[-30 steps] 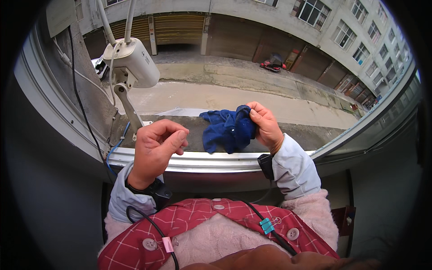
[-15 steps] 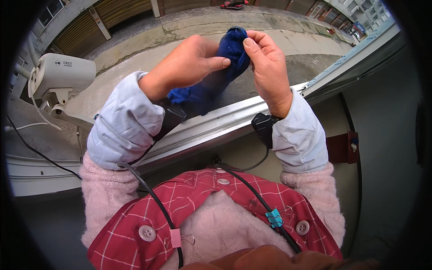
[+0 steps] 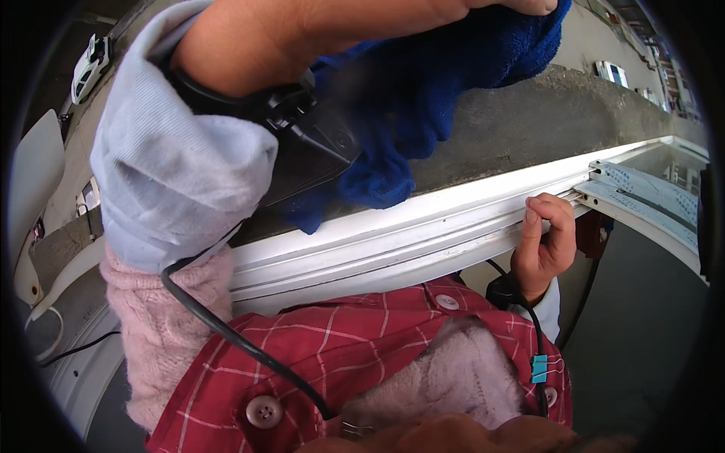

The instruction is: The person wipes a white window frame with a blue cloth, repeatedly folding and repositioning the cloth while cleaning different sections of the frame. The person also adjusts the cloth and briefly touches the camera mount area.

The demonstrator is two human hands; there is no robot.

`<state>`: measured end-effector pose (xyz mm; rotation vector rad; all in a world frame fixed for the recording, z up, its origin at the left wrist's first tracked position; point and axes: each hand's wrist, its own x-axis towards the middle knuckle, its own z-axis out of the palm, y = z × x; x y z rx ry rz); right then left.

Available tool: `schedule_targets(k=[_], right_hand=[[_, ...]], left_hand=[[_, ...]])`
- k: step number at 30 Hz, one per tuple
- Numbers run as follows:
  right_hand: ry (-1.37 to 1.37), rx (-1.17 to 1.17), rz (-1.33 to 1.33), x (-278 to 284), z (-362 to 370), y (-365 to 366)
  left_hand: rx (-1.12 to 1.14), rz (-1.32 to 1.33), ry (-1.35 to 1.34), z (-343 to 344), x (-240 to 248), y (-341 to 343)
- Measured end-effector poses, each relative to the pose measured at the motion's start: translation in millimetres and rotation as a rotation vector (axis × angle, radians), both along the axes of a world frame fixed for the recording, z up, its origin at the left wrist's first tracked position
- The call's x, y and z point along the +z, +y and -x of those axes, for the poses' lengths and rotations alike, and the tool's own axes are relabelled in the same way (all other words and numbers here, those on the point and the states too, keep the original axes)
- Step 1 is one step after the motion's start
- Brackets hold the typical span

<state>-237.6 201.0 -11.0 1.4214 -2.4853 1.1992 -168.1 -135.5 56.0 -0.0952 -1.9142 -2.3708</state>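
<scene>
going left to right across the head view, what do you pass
white camera housing → pale blue sleeve → black wrist device → blue cloth held by the left hand → right hand on the white window frame → blue binder clip

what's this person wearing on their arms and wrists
Both hands are bare. The left forearm has a pale blue ribbed cuff over a fuzzy pink knit sleeve. A black wrist-strapped device sits on it, with a black cable trailing down. The right hand shows a pale blue cuff, a smaller black wrist unit and its own cable.
</scene>
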Motion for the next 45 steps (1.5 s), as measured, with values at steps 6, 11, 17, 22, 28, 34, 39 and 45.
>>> schedule_targets(k=[6,11,17,22,28,34,39,45], right_hand=[[0.116,-0.005,0.053,-19,21,5],[0.144,-0.075,0.117,-31,26,14],[0.097,-0.158,0.181,-42,33,29],[0.175,-0.167,0.177,-48,36,33],[0.163,-0.182,0.208,-47,34,30],[0.167,-0.152,0.125,-46,39,33],[0.127,-0.213,0.253,-56,37,27],[0.150,-0.173,0.151,-48,43,35]], left_hand=[[-0.180,0.176,0.000,12,-29,19],[-0.250,0.337,0.060,3,-33,27],[-0.298,0.450,0.102,0,-44,39],[-0.321,0.483,0.136,-1,-55,39],[-0.355,0.515,0.168,1,-62,40],[-0.373,0.531,0.190,9,-71,41],[-0.375,0.546,0.196,14,-78,42],[-0.366,0.596,0.232,37,-81,55]])
